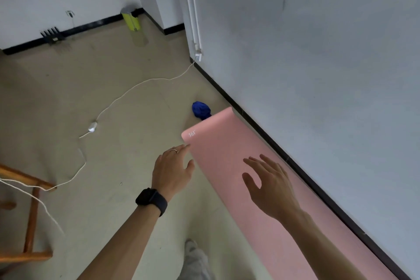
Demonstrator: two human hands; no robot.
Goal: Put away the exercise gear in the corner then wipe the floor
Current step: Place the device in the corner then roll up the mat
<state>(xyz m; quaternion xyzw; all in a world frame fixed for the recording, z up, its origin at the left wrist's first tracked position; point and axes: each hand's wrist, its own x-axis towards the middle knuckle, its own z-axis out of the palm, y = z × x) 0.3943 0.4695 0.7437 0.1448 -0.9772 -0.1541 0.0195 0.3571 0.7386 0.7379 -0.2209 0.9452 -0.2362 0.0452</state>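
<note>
Pink and flat, the long foam exercise mat (261,188) lay unrolled on the floor beside the wall, its long axis running away from the person toward the far short edge. The left hand (173,167) was nearer that edge, its spread fingers at the mat's side. The right hand (269,185) hovered released above the mat, grasping nothing.

Single head view, worn above my outstretched arms: I look steeply down and forward at the floor (102,88); wall (318,75) runs toward 11 o'clock, close at right.
</note>
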